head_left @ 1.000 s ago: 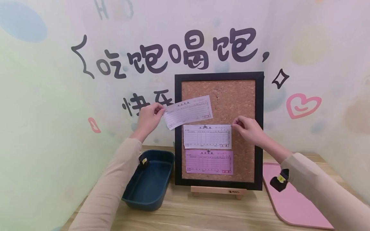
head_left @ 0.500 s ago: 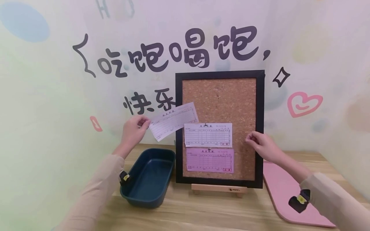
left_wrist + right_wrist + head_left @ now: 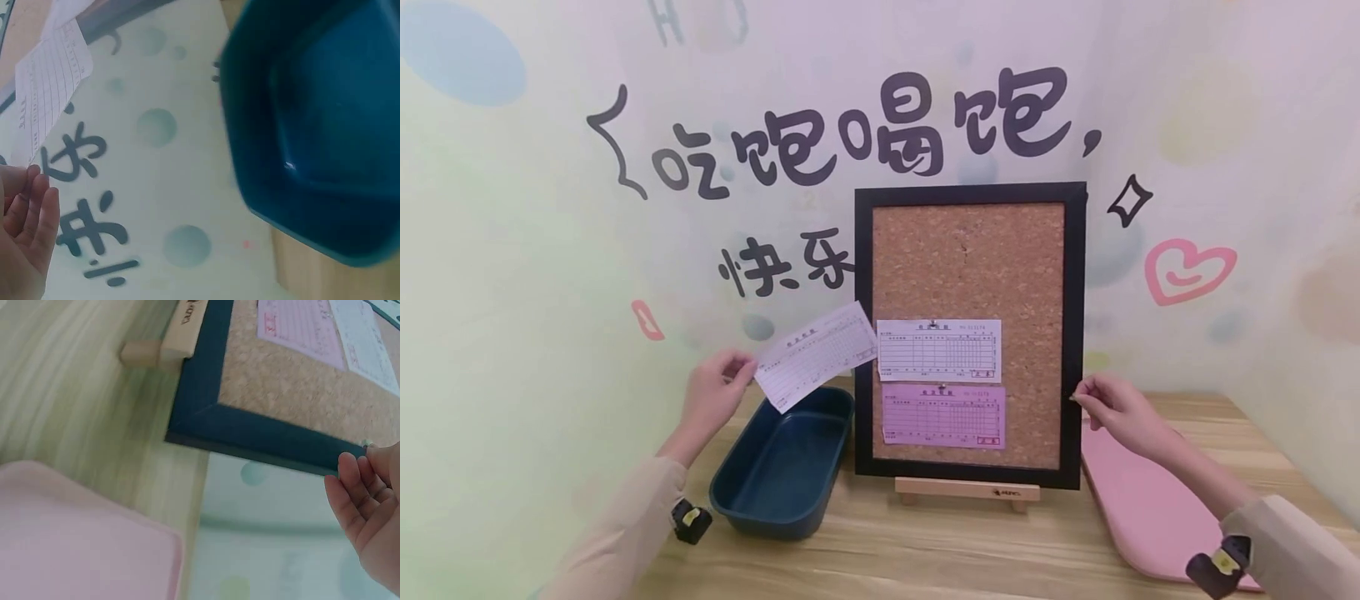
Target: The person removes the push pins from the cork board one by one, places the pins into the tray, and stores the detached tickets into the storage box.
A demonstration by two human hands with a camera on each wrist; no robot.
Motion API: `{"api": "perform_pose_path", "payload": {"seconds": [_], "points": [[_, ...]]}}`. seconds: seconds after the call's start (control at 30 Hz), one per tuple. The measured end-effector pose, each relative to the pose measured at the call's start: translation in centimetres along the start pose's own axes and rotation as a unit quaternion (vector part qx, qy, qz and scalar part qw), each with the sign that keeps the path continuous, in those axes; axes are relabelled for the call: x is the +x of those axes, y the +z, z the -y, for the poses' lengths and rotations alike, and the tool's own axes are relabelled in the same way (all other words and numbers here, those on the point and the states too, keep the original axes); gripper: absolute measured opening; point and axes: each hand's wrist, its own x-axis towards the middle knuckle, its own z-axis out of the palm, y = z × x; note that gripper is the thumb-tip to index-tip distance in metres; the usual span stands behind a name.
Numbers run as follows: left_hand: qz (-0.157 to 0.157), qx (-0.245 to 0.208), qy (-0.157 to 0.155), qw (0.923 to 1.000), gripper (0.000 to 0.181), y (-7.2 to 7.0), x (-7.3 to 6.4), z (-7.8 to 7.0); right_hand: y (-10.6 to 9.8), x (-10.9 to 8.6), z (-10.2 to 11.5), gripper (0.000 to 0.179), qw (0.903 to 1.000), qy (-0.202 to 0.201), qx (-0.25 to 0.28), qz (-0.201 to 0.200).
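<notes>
A white receipt slip [image 3: 816, 354] is pinched at its left corner by my left hand [image 3: 718, 392], tilted above the blue bin and left of the corkboard. My right hand [image 3: 1116, 408] is beside the board's right frame, pinching a small pin [image 3: 365, 444] that is mostly hidden by the fingertips. Fixed to the corkboard [image 3: 970, 258] are a second white receipt slip [image 3: 940, 354] and, below it, a pink receipt slip [image 3: 943, 421]. Each has a small dark fastener at its top edge.
The black-framed board leans on a wooden easel [image 3: 966, 489]. A dark blue bin [image 3: 782, 512] stands left of it on the wooden table [image 3: 925, 550]. To the right lies a pink tray [image 3: 1157, 508]. Behind is a wall [image 3: 550, 250] with printed lettering.
My left hand has moved left and down with the white slip, off the board's front. My right hand has drawn away right and down from the pinned white slip's corner.
</notes>
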Motion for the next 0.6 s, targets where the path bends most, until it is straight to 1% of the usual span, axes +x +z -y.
{"api": "perform_pose_path", "payload": {"seconds": [0.1,0.2,0.37,0.5,0.6], "points": [[0.009,0.005,-0.014,0.9999,0.006,-0.4,-1.3,1.0,-0.1,-0.8,-0.6,0.006,1.0,0.007,-0.003,0.001],[0.008,0.02,-0.028,0.9994,0.005,-0.6,-2.4,2.0,-0.3,-1.7,-1.3,0.007,0.9998,0.02,-0.006,0.006],[0.006,0.047,-0.064,0.9968,0.007,-0.5,-3.4,3.3,-0.6,-2.8,-2.3,0.008,0.9992,0.039,-0.007,0.007],[0.018,0.063,-0.101,0.9927,0.009,0.1,-3.9,3.8,-0.6,-3.6,-3.2,0.008,0.9985,0.051,-0.016,0.013],[0.022,0.072,-0.123,0.9896,0.011,0.5,-4.3,3.6,-0.4,-4.4,-3.7,0.008,0.9972,0.066,-0.03,0.018]]}}
